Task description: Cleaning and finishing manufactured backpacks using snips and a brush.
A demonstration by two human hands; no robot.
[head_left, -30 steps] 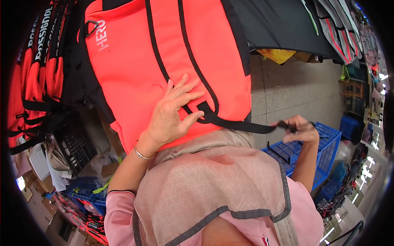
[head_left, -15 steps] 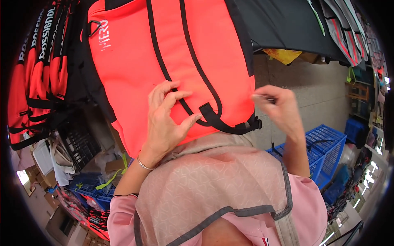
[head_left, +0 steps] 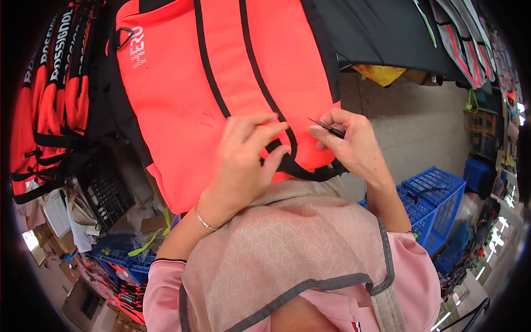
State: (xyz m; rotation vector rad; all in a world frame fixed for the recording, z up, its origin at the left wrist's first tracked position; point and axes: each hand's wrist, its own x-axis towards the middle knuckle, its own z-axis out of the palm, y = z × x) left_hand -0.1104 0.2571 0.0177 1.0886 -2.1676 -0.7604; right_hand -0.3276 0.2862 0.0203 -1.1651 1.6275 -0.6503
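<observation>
A bright coral-red backpack [head_left: 171,99] with black sides lies in front of me, its shoulder strap [head_left: 229,50] edged in black tape. Over the lower end of that strap hovers my left hand [head_left: 243,157], fingers bent and apart, a little blurred, holding nothing that I can see. My right hand [head_left: 357,146] grips dark, thin-pointed thread snips [head_left: 331,129], tips aimed left toward the strap. Below both hands a black webbing band [head_left: 314,174] curves to the bag's lower right corner. A few dark loose threads [head_left: 208,119] rest on the red fabric.
Several red and black bags [head_left: 63,94] hang at the left. Blue plastic crates [head_left: 437,193] stand on the floor at lower right, a black crate [head_left: 105,191] at lower left. A black-covered surface [head_left: 387,39] extends behind the backpack; grey straps [head_left: 462,41] hang at far right.
My right hand has come left over the backpack, bringing the snips' points into view. My left hand has shifted right along the strap. Dark threads now show on the red fabric.
</observation>
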